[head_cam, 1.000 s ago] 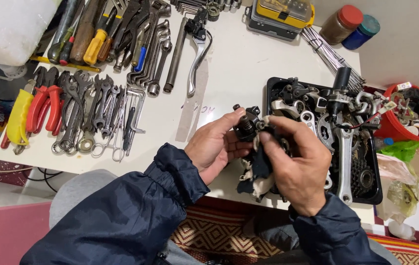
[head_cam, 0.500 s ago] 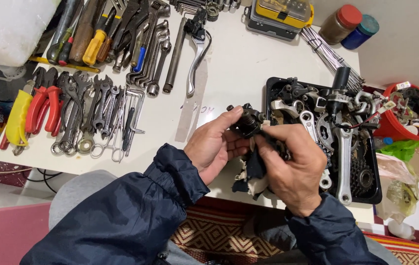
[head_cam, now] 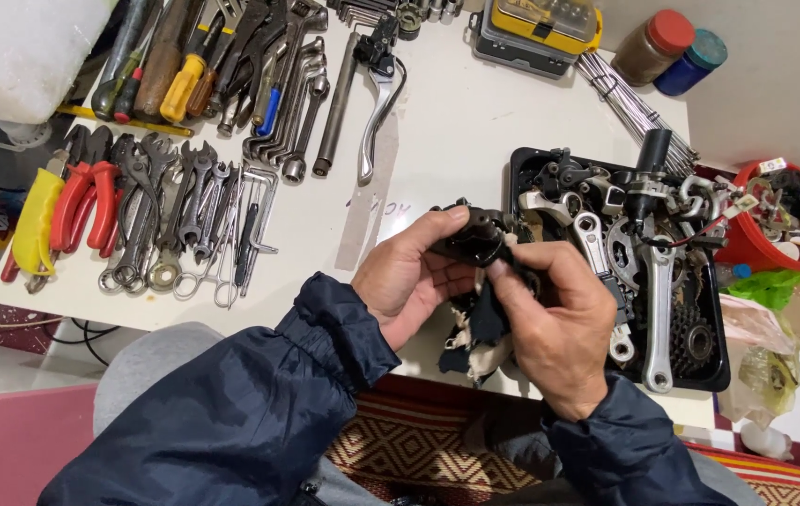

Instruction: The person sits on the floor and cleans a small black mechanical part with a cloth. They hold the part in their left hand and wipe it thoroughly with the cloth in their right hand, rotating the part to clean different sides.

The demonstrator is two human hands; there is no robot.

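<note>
Black part (head_cam: 475, 234) is pinched by left hand (head_cam: 409, 281); right hand (head_cam: 559, 328) fingers pinch rag (head_cam: 489, 314), which might slip loose.

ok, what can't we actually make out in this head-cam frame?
- Black metal part: head view, mostly wrapped by left hand and right hand; its exact kind is unclear.
- Rag: lower part hidden behind the right hand.
- Yellow case: cut off by the top edge.
- Black tray: its parts overlap, too tangled to separate.
</note>
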